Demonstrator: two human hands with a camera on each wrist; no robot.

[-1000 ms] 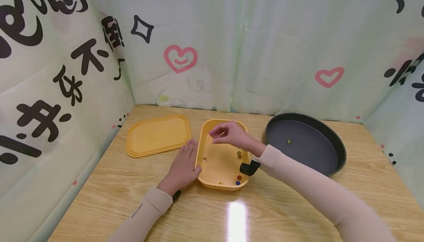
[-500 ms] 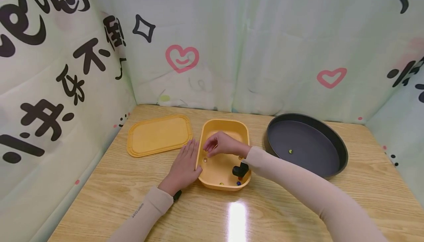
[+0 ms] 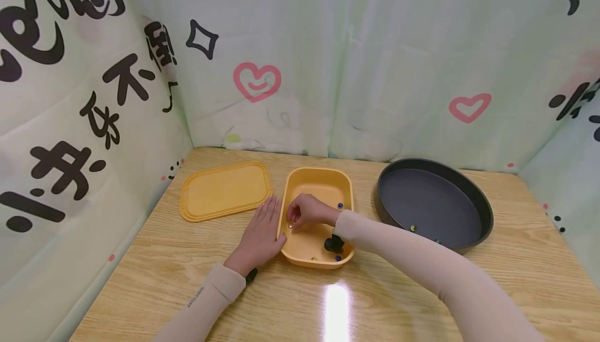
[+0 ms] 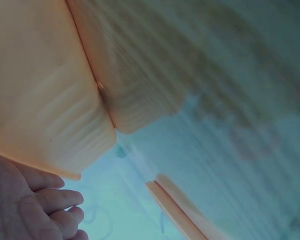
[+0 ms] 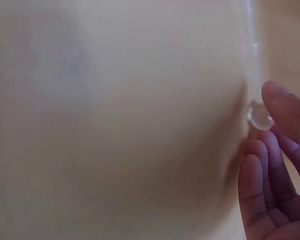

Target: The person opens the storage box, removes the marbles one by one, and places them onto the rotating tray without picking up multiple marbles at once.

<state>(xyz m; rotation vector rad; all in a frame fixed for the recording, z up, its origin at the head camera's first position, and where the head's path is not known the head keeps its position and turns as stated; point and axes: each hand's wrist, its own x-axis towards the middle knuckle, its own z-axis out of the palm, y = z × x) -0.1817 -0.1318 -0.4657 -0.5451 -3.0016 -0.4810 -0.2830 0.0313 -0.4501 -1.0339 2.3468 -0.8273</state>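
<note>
A yellow rectangular box (image 3: 323,183) stands mid-table with several glass marbles in it, among them a blue marble (image 3: 340,205) and another dark blue marble (image 3: 338,258). My right hand (image 3: 309,211) reaches inside, at the left wall. Its thumb and fingertips pinch a clear marble (image 5: 260,116) low beside that wall. My left hand (image 3: 260,238) lies against the box's outer left side, fingers straight and thumb at the rim; the left wrist view shows its fingers (image 4: 57,200) by the yellow wall. The right forearm and wrist camera cover part of the box.
A flat yellow lid (image 3: 225,191) lies left of the box. On the right stands a round dark pan (image 3: 436,196) holding a green marble (image 3: 413,228) and a second small marble (image 3: 437,240) near its front wall. Printed curtains (image 3: 375,71) enclose the table's back and sides.
My right hand has come down and left to the clear marble and now pinches it. In the pan, the green marble has rolled toward the front; a second marble shows. My left hand stays put.
</note>
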